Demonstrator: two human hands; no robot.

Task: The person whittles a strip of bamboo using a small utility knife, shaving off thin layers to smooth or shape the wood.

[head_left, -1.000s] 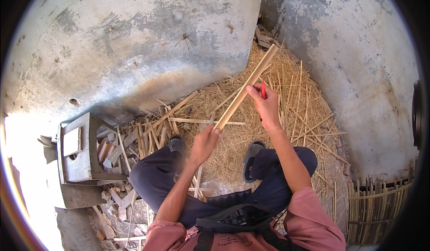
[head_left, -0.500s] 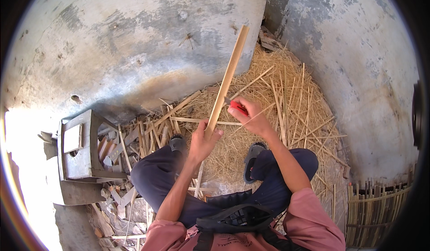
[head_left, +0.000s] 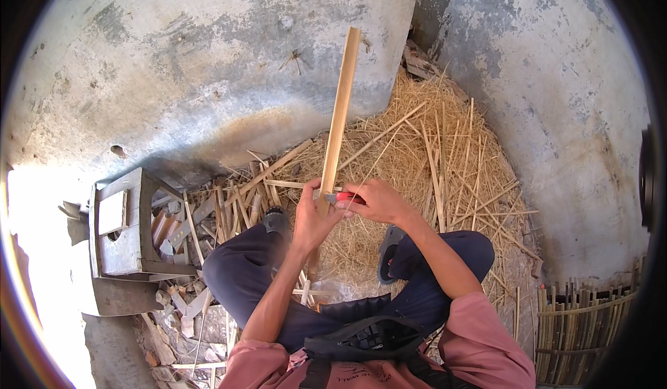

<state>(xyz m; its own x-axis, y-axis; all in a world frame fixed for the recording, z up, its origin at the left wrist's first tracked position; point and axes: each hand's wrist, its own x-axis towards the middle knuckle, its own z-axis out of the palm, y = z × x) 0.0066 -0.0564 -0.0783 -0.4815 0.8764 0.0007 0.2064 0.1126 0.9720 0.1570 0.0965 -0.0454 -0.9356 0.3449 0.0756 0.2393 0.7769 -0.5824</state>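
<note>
A long split strip of bamboo (head_left: pixel 338 114) stands tilted up and away in front of me, its pale hollow face showing. My left hand (head_left: pixel 314 217) is closed around its lower part. My right hand (head_left: pixel 375 201) grips a red-handled knife (head_left: pixel 345 196), whose short blade lies against the strip just at my left fingers. The two hands are close together, nearly touching. A thin sliver runs up and to the right from beside my right hand. The strip's lower end shows partly below my left hand.
Shavings and thin strips (head_left: pixel 417 139) cover the floor ahead and to the right. At the left, a worn wooden stool (head_left: pixel 146 226) lies on its side near rubble and offcuts (head_left: pixel 184 302). A slatted bamboo basket (head_left: pixel 583 333) stands at the lower right. Stained walls (head_left: pixel 229 55) rise ahead.
My right hand has brought the knife down and left along the strip to my left hand. The strip's top has swung left and stands more upright.
</note>
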